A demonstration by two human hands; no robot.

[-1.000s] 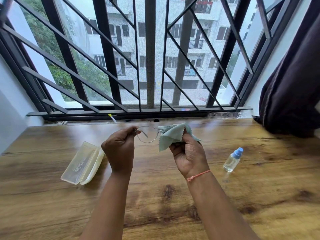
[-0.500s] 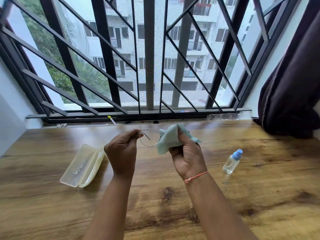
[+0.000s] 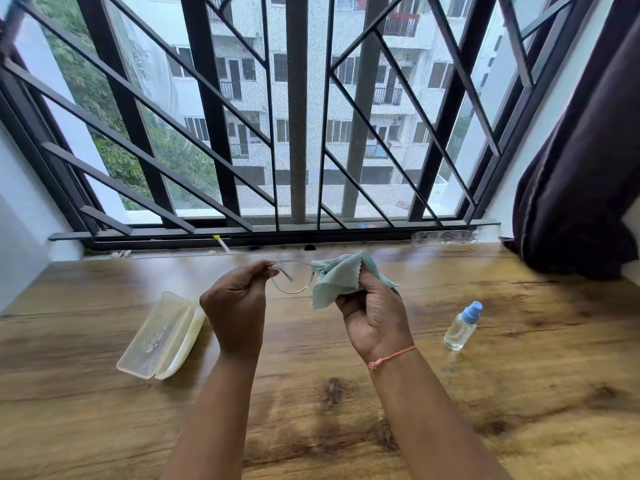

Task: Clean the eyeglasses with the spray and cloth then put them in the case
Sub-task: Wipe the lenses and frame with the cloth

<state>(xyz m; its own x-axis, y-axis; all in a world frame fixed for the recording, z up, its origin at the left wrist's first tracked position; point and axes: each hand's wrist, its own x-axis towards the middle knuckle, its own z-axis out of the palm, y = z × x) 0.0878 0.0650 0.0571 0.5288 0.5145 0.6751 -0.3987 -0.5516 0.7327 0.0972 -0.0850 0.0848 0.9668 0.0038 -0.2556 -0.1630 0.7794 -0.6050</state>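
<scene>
Thin-rimmed eyeglasses (image 3: pixel 292 277) hang in the air above the wooden table (image 3: pixel 519 393). My left hand (image 3: pixel 237 308) pinches their left end. My right hand (image 3: pixel 375 315) holds a pale green cloth (image 3: pixel 341 280) wrapped over the right lens, which the cloth hides. The left lens is bare. A translucent yellowish case (image 3: pixel 161 336) lies open on the table to the left of my left hand. A small clear spray bottle (image 3: pixel 462 327) with a blue cap stands to the right of my right hand.
A barred window (image 3: pixel 298 133) runs along the table's far edge. A dark curtain (image 3: pixel 581 188) hangs at the right and bunches on the table's back right corner. A small yellow-tipped stick (image 3: pixel 221 242) lies by the sill.
The cloth has shifted slightly over the right lens as my right hand's fingers work it. Both hands stay in about the same place.
</scene>
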